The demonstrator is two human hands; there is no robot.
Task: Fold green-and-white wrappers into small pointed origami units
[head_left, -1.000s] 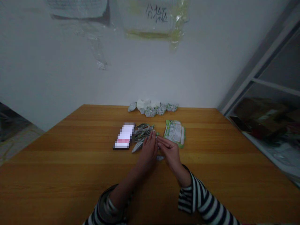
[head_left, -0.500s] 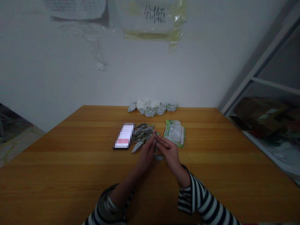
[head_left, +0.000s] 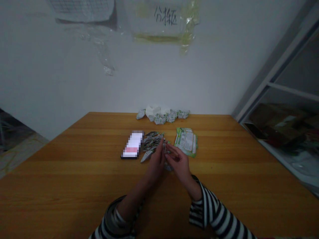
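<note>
My left hand (head_left: 156,160) and my right hand (head_left: 178,162) meet above the wooden table (head_left: 74,186), fingers pinched together on a small folded paper piece (head_left: 164,149) held upright between them. Just beyond the hands lies a heap of small folded printed paper pieces (head_left: 151,143). A phone (head_left: 133,148) with a lit screen lies left of the heap. To the right of the hands lies a flat green and white packet (head_left: 186,141). Both sleeves are striped black and white.
A row of folded white and green paper shapes (head_left: 161,116) sits at the table's far edge against the wall. Plastic sheets and a handwritten label (head_left: 165,16) hang on the wall. A metal shelf (head_left: 284,99) with dim clutter stands to the right.
The hands have shifted slightly and now hold the small paper piece more upright between the fingertips. Everything on the table has stayed in place.
</note>
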